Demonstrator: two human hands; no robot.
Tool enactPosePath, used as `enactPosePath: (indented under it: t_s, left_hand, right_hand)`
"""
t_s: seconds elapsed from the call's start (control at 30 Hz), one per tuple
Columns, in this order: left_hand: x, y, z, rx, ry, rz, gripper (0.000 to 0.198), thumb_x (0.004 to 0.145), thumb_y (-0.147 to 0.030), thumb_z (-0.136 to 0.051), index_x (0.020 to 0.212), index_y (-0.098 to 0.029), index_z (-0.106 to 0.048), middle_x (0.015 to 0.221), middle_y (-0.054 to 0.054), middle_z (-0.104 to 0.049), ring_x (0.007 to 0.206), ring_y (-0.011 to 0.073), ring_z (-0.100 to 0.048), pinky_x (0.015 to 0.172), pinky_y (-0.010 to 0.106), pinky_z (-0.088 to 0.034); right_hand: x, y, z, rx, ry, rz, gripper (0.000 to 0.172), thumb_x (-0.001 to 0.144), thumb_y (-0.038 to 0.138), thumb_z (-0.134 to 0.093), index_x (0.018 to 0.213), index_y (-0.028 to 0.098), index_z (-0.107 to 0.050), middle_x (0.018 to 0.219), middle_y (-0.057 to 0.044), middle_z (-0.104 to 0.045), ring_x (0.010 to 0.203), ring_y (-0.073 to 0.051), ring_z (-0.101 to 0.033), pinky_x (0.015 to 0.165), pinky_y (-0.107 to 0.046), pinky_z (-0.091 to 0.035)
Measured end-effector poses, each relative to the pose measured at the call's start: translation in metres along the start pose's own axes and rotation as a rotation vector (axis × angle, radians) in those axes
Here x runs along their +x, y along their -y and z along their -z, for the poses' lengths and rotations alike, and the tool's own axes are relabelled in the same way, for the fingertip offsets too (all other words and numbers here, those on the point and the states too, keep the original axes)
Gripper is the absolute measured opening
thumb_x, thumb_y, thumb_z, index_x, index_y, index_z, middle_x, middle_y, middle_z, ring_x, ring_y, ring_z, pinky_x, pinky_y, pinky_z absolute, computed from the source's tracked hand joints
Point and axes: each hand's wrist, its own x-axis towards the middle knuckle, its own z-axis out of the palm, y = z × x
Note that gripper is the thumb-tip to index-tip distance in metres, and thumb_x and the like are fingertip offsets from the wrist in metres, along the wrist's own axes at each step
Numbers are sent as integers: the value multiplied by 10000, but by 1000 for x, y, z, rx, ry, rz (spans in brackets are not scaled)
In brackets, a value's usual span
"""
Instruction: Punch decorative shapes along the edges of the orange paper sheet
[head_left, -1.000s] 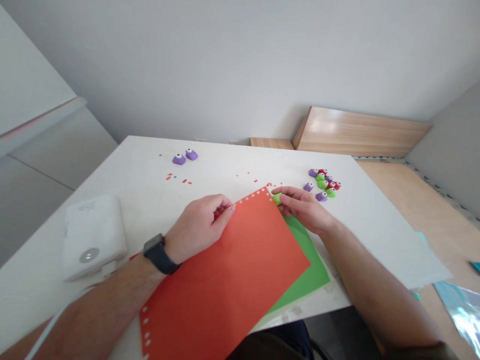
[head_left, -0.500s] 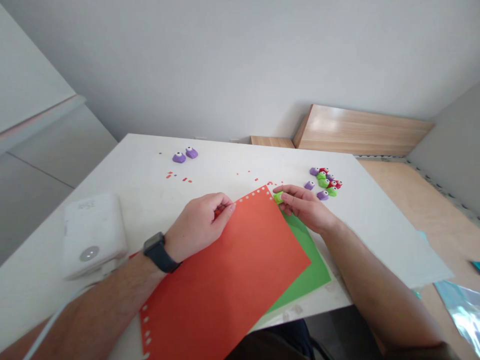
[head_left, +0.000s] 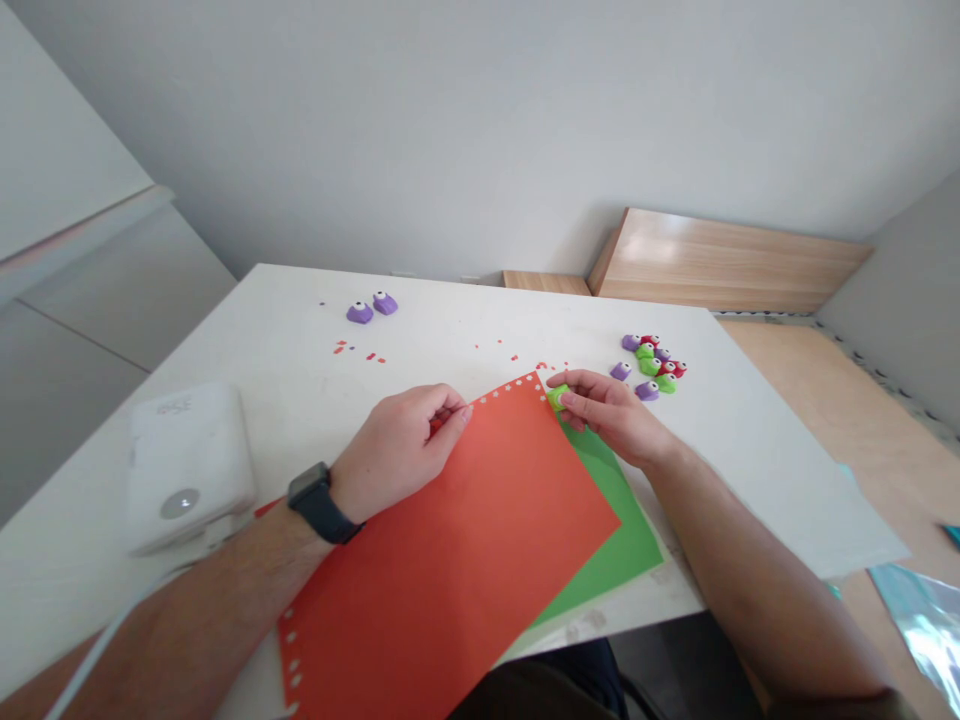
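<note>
A red-orange paper sheet (head_left: 450, 560) lies tilted across a green paper sheet (head_left: 615, 540), with punched holes along two edges. My left hand (head_left: 397, 450) pinches the sheet's top edge, and a small red piece between the fingers (head_left: 437, 424) is hard to make out. My right hand (head_left: 611, 415) holds a green craft punch (head_left: 557, 398) on the sheet's top corner. Several purple, green and red craft punches (head_left: 651, 365) are grouped just beyond my right hand. Both hands rest on the white table (head_left: 262, 400).
Two purple punches (head_left: 372, 308) and scattered red paper bits (head_left: 360, 352) lie at the far side of the table. A white box (head_left: 187, 465) stands at the left. A pale sheet (head_left: 817, 520) overhangs the right edge, above shiny foil (head_left: 919, 625) on the floor.
The view has shifted slightly. My hands and the green punch stay at the sheet's top edge, with no visible change in grip.
</note>
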Motion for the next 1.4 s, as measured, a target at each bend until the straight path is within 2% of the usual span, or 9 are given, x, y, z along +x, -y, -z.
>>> enactPosePath:
  t_s: [0.27,0.73,0.9,1.17,1.4]
  left_hand:
    - [0,-1,0,11,-1,4,244,994,-417,-533,909,-225,-655,856,0,-717,747,160,-641,699,296,-469]
    - [0,0,0,15,-7,4,256,995,-424,-522,903,-223,-651,850,10,-713,741,164,-633,693,294,-472]
    - [0,-1,0,28,-10,2,264,994,-425,-516,907,-220,-659,846,17,-714,719,164,-625,673,291,-469]
    - [0,-3,1,32,-15,-24,255,994,-407,-516,904,-217,-660,839,20,-720,726,165,-632,672,287,-470]
    - [0,-4,2,29,-10,-12,259,994,-411,-516,902,-216,-659,830,19,-713,715,164,-621,672,291,-464]
  right_hand:
    - [-1,2,1,-57,17,18,371,858,386,-794,1180,225,-703,903,-18,-684,711,-130,-538,607,-283,-369]
    - [-1,3,1,-31,46,2,365,842,341,-817,1161,213,-697,954,-24,-715,849,-161,-643,757,-303,-460]
    - [-2,4,1,-59,35,-12,372,842,357,-816,1165,215,-700,937,-23,-727,825,-155,-642,709,-288,-448]
    - [-2,4,-1,-102,5,-50,380,829,407,-815,1137,209,-714,919,-36,-747,807,-175,-653,692,-307,-456]
    - [-1,5,0,-79,19,-30,374,835,381,-815,1151,212,-708,936,-31,-742,822,-163,-648,707,-301,-451]
